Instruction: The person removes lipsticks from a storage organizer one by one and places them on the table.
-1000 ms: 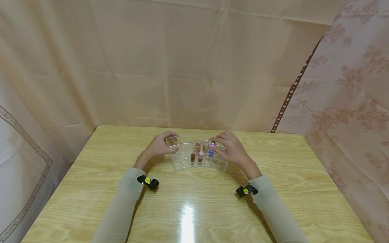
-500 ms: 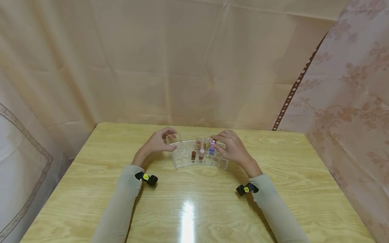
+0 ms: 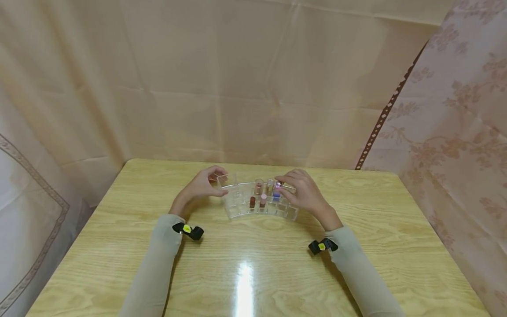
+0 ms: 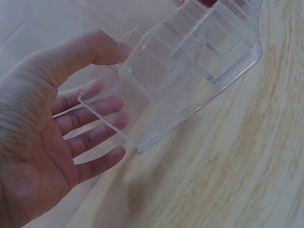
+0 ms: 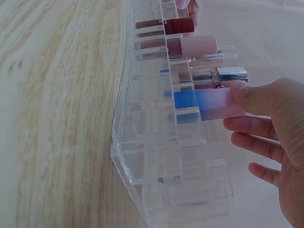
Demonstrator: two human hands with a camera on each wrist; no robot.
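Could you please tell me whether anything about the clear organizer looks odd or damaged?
Nothing stands out: the clear organizer rests on the table, its tubes in slots, and the right hand pinches the blue-and-pink tube. No spill or crack shows.

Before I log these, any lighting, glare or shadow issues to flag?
Head: bright glare streak on the table near the bottom centre, clear rack small and faint. Left wrist: dim, cool cast, soft shadow below the left fingers, rack edges overlapping. Right wrist: also dim, highlight on the silver cap, see-through compartments hard to separate.
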